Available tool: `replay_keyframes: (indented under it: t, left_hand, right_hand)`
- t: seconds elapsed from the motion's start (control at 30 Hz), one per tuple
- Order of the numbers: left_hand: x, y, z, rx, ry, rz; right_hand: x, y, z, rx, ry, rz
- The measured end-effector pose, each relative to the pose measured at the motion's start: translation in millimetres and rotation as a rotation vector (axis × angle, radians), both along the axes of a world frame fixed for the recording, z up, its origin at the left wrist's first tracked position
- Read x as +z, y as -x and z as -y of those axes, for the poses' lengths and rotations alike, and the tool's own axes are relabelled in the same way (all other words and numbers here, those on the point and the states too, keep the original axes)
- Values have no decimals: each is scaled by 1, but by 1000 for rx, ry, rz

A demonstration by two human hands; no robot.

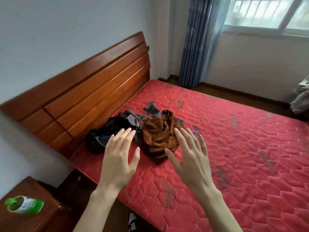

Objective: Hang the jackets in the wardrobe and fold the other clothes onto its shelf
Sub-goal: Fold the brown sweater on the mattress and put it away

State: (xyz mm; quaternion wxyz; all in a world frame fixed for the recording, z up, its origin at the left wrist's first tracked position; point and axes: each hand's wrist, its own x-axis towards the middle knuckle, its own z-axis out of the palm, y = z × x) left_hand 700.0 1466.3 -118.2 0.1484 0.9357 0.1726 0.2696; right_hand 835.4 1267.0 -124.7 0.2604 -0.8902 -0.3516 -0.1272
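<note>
A green bottle (24,205) lies on the wooden nightstand (36,220) beside the red mattress (234,164).

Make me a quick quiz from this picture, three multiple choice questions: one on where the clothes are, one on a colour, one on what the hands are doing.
1. Where does the pile of clothes lie?
A. on the nightstand
B. on the red mattress near the headboard
C. on the floor under the window

2. What colour is the garment nearest the right hand?
A. brown
B. white
C. yellow

3. How are the two hands?
A. both gripping cloth
B. one holding a bottle
C. both open, holding nothing

Answers: 1 B, the clothes sit on the mattress by the headboard. 2 A, the brown garment lies beside the right hand. 3 C, the left hand and the right show straight, spread fingers.
</note>
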Motion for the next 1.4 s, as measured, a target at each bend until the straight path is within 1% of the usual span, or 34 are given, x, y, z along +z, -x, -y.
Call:
replay_keyframes:
  t: [0.23,0.4,0.53,0.7,0.9,1.1,1.27,1.4]
  left_hand:
    - [-15,-76,-104,-125,25,-24]
    - [-34,-123,-154,-199,25,-36]
    - [-71,-152,-176,-233,44,-73]
    - [-126,-183,-188,-231,108,-141]
    - [-203,-211,-201,-203,119,-209]
    - [-309,-224,-217,-174,149,-297]
    - [-402,-234,-220,-220,180,-399]
    - [-464,-242,-216,-261,192,-452]
  right_hand:
    - [-24,-40,-81,-127,50,-48]
    - [-44,-67,-136,-170,89,-68]
    - [-71,-92,-168,-174,117,-102]
    - [-119,-123,-183,-161,146,-166]
    - [-202,-162,-192,-150,184,-209]
    - [-304,-186,-207,-167,212,-232]
    - [-395,-198,-223,-199,258,-289]
    - [-462,-203,-233,-208,306,-347]
